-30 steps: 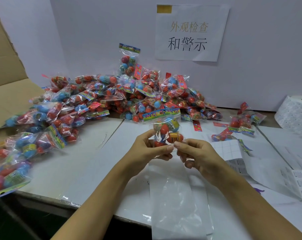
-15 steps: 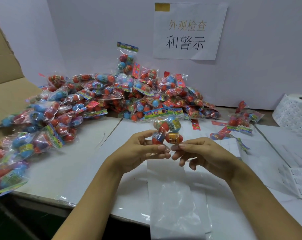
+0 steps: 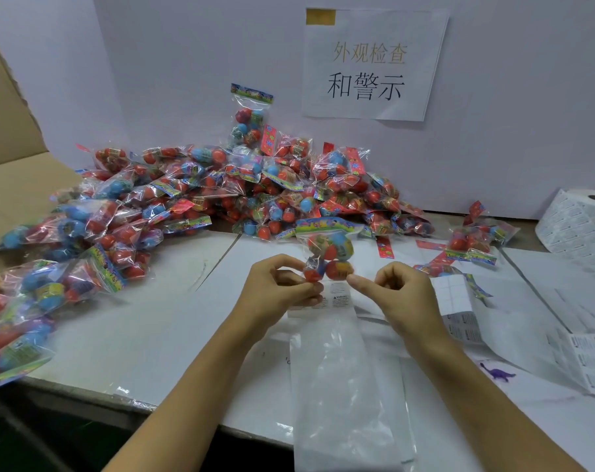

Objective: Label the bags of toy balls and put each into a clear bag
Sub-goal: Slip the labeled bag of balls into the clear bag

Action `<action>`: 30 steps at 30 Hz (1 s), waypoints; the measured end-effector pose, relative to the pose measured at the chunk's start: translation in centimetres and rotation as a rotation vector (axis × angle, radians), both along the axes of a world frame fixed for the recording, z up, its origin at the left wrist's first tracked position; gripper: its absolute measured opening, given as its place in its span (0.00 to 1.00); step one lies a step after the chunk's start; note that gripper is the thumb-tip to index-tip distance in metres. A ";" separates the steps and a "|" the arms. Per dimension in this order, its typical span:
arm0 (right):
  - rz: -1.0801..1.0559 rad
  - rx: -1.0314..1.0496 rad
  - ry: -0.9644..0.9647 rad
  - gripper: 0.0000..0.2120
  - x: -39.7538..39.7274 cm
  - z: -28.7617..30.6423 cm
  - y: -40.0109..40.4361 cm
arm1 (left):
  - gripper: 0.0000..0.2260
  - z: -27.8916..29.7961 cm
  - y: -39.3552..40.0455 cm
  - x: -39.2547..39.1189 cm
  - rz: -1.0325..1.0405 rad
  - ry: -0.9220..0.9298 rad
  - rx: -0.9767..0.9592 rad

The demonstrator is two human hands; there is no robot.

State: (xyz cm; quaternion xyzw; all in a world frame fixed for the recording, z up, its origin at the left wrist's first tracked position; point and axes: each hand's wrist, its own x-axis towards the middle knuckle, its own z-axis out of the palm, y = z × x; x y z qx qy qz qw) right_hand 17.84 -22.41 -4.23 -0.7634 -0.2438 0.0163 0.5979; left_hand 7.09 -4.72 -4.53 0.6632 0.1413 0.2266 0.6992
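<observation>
A bag of toy balls [image 3: 327, 245] with a colourful header card stands upright between my hands, its lower end at the mouth of a long clear bag [image 3: 337, 376]. The clear bag hangs down toward me over the white table [image 3: 146, 335] and shows small warning print near its top. My left hand [image 3: 280, 289] pinches the left edge of the clear bag's mouth, right under the ball bag's bottom corner. My right hand [image 3: 396, 294] pinches the right edge, its fingertip against a red ball.
A big pile of ball bags [image 3: 221, 192] fills the back and left of the table, beside a cardboard flap [image 3: 10, 148]. At the right are a label roll [image 3: 582, 219], label sheets [image 3: 459, 315], more ball bags [image 3: 473, 240] and a purple toy dinosaur [image 3: 499, 373].
My hands have drawn apart, spreading the clear bag's mouth under the ball bag. The warning print on the clear bag now shows between them.
</observation>
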 end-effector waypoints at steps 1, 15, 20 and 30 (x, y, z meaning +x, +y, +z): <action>0.010 -0.005 -0.042 0.18 -0.3 -0.2 0.2 | 0.13 -0.2 -0.2 0.1 0.040 -0.016 0.065; 0.298 0.274 0.336 0.09 -0.9 0.6 0.2 | 0.12 -0.7 -1.1 0.3 0.223 -0.060 0.409; 0.215 0.118 0.325 0.07 -1.1 -0.1 1.2 | 0.07 -1.8 -1.8 1.1 0.069 -0.014 0.547; 0.024 0.003 0.402 0.15 0.7 -1.3 0.9 | 0.31 -2.6 -0.5 1.1 0.119 0.404 0.970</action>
